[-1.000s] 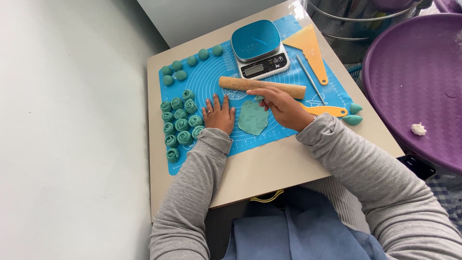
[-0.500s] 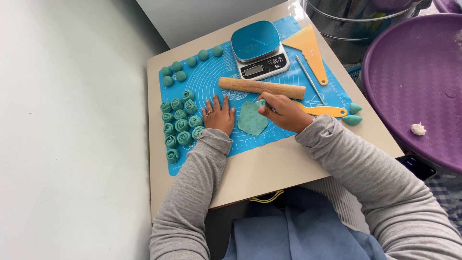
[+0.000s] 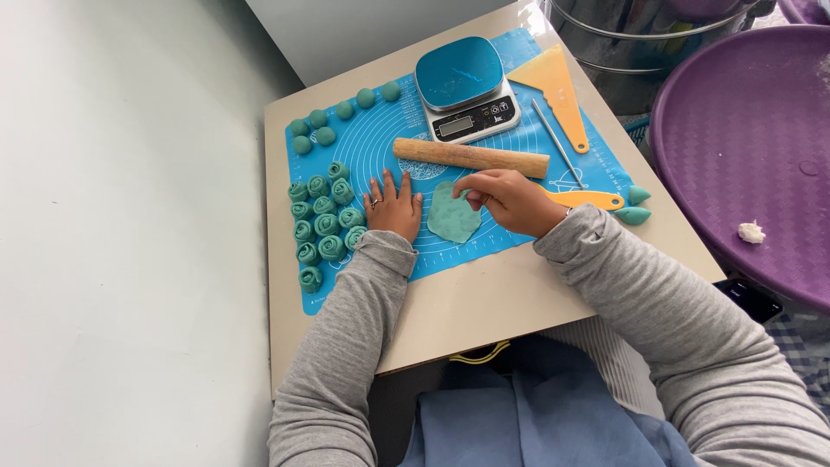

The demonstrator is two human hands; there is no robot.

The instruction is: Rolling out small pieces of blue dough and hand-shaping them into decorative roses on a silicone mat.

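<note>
The right hand [image 3: 510, 201] has drawn back from the wooden rolling pin [image 3: 471, 157] to pinch the flattened teal dough disc's [image 3: 453, 218] far edge, lifting it, while the left hand [image 3: 393, 206] rests flat, fingers spread, steadying the blue silicone mat [image 3: 536, 86].

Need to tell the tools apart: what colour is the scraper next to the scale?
The scraper is yellow-orange, seen clearly in the head view.

The flat dough piece [image 3: 452, 216] under my fingers [image 3: 468, 195] is teal-green with small dots pressed in it. The mat [image 3: 519, 233] is bright blue with thin white circle lines. The rolled dough pieces [image 3: 324, 223] are the same teal. The rolling pin [image 3: 471, 157] is light brown, the scraper [image 3: 553, 86] orange-yellow, the surface [image 3: 484, 303] beige, my sleeves grey, the big tray [image 3: 743, 147] purple.
</note>
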